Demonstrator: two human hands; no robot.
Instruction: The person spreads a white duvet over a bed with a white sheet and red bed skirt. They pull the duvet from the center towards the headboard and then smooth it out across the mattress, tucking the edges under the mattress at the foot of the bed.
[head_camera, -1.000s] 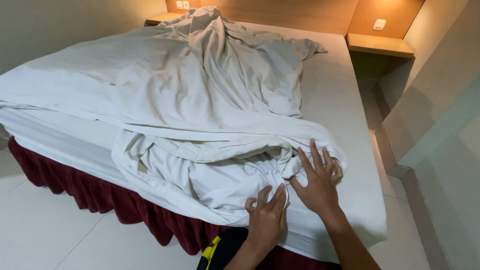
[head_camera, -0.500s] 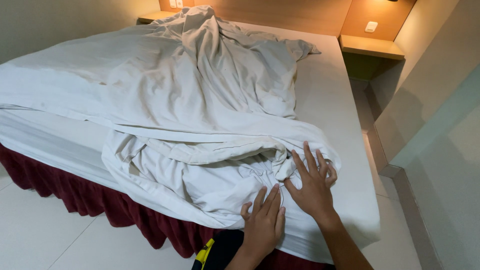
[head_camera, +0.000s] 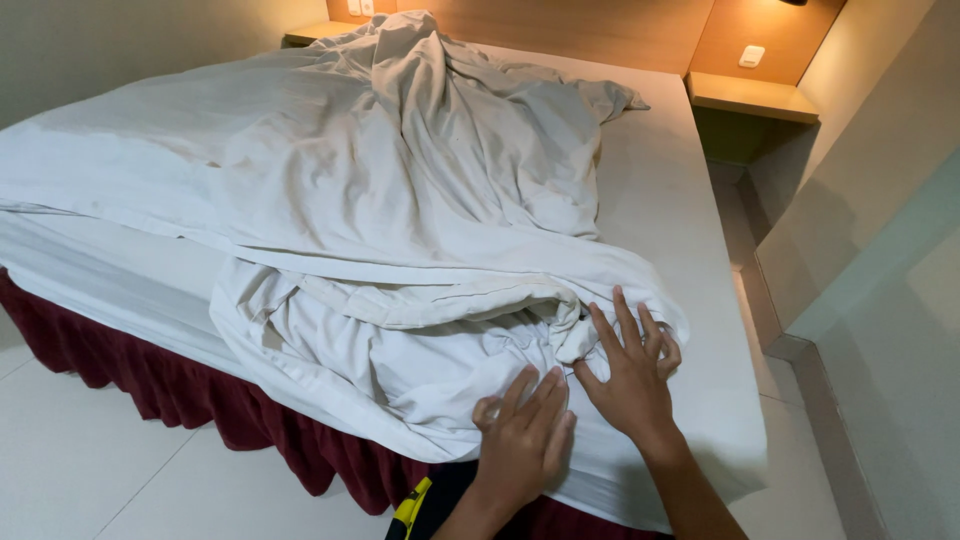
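Bed (head_camera: 690, 240) smooth | sheet (head_camera: 400, 250) white, crumpled | left hand (head_camera: 525, 440), right hand (head_camera: 630, 375) flat, fingers spread, pressing it

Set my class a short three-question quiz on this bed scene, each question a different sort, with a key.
1. True or false: both hands lie flat on the crumpled white sheet.
2. Which hand reaches farther up the bed: A the left hand, B the right hand?
3. What colour is the bed skirt?

Key: 1 true; 2 B; 3 dark red.
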